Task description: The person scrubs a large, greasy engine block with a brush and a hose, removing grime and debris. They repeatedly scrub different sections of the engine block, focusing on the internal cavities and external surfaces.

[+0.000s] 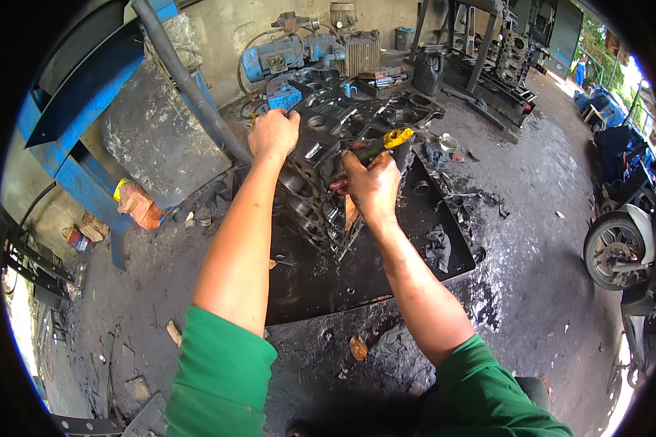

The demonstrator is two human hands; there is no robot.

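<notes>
A dark, greasy engine block stands tilted on a black metal tray on the workshop floor. My left hand rests on the block's upper left edge, fingers curled over it. My right hand is closed around a green and yellow handled tool, held against the side of the block. Both forearms reach in from the lower edge, with green sleeves at the elbows.
A blue steel frame with a grey pipe stands at the left. Blue pump machinery sits behind the block. Loose rings and rags lie on the tray. A motorbike wheel is at the right, on oily concrete.
</notes>
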